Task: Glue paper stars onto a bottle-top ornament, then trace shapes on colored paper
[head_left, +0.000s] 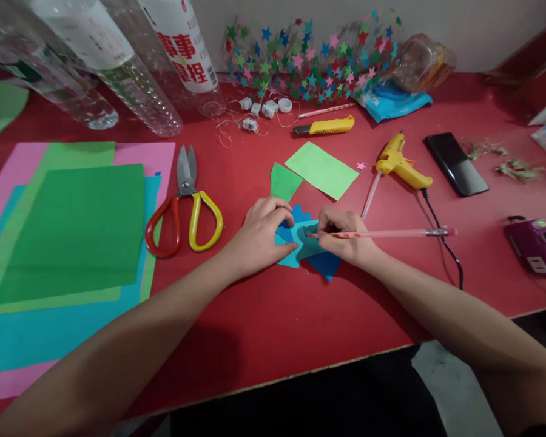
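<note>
My right hand [348, 218] is closed round a pink pencil [400, 233], its tip on a small light blue paper piece [306, 247]. My left hand [264, 235] rests on the same paper with its thumb and fingers apart, holding it flat against the table. Beneath the light blue paper, a darker blue paper piece [328, 267] sticks out at the lower right. A scalloped blue paper edge [300, 213] shows between the hands. Just beyond lie a light green paper rectangle [321, 171] and a dark green scrap [286, 181], partly overlapped. My fingers hide part of the blue pieces.
Scissors [187, 187] lie left of my hands, beside stacked coloured sheets [82, 230]. Behind are a yellow cutter [332, 125], plastic bottles [118, 79] and a star-covered clear sheet [309, 60]. Rightward sit a glue gun [403, 162], a phone [455, 164] and a purple power socket [534, 243].
</note>
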A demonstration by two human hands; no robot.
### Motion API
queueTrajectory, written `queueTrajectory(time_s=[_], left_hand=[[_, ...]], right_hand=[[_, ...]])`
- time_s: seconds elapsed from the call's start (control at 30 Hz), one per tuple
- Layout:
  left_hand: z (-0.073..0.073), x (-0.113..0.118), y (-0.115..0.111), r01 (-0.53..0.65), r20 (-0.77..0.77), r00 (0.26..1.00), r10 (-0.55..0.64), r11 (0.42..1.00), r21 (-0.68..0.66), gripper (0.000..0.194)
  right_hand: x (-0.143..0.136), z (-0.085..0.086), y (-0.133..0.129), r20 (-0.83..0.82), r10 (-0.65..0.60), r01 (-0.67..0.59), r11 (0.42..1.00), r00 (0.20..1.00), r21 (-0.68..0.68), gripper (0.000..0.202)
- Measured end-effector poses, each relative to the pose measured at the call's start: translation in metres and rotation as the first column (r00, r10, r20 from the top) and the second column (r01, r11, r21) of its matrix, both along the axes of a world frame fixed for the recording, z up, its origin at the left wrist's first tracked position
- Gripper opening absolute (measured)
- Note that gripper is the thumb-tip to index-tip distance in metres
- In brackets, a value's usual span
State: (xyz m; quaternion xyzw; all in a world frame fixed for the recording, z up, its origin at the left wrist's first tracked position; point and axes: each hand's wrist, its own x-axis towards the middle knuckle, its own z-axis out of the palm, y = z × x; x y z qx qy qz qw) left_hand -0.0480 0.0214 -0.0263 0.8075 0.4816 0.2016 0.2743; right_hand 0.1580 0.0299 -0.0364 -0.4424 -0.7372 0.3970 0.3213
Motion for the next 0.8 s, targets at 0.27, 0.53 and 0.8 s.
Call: queueTrajectory(time_s=[0.27, 0.53, 0.8], left_hand=[[0.0002, 0.0003, 0.0001, -0.006, -0.002, 1.000, 0.005, 1.000, -0.006, 0.023], [-0.0026, -0.0005, 0.0000, 0.003, 0.000, 1.000, -0.003, 1.000, 0.020, 0.025], [-0.0023, 0.0000, 0.0005, -0.005, 0.001, 1.000, 0.005, 1.000, 0.014, 0.024]], right_hand=[[-0.0001, 0.0034, -0.0024, 0.018, -0.011, 0.012, 0.999, 1.000, -0.034, 0.012], [-0.0041, 0.0065, -0.0046, 0.027, 0.019, -0.018, 0.999, 0.999, -0.030, 0.012], [-0.0060, 0.0106, -0.0060, 0.000, 0.072, -0.072, 0.995, 0.997, -0.063, 0.013]])
